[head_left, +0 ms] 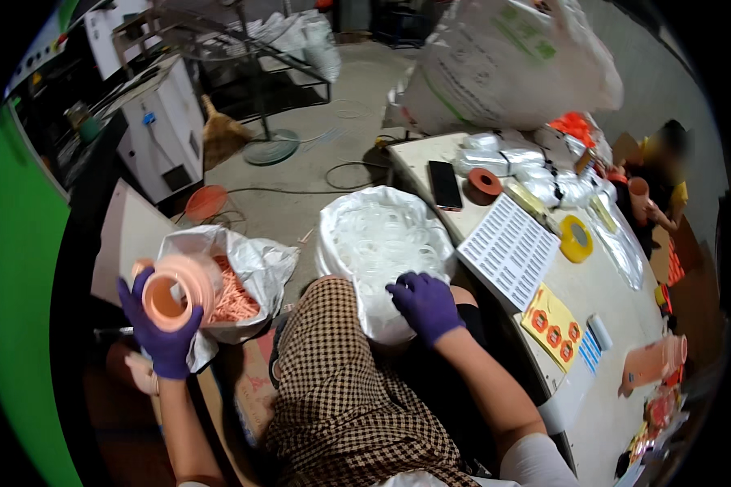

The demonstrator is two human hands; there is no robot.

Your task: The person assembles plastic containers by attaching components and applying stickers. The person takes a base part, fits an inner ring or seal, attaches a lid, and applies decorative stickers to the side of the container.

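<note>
My left hand, in a purple glove, is closed around a peach-coloured plastic jar. The round mouth of the jar faces me. Below and beside it stands a white sack with many thin peach plastic pieces inside. My right hand, also gloved in purple, is over the right side of a second white sack, which is full of clear plastic rings. Its fingers are apart and reach down over the rings. No held thing shows in them, though the fingertips' undersides are hidden.
At right a white table carries a phone, brown tape, yellow tape, label sheets and a peach jar. A large filled bag is behind it. Another person sits far right holding a peach piece. Cables cross the floor.
</note>
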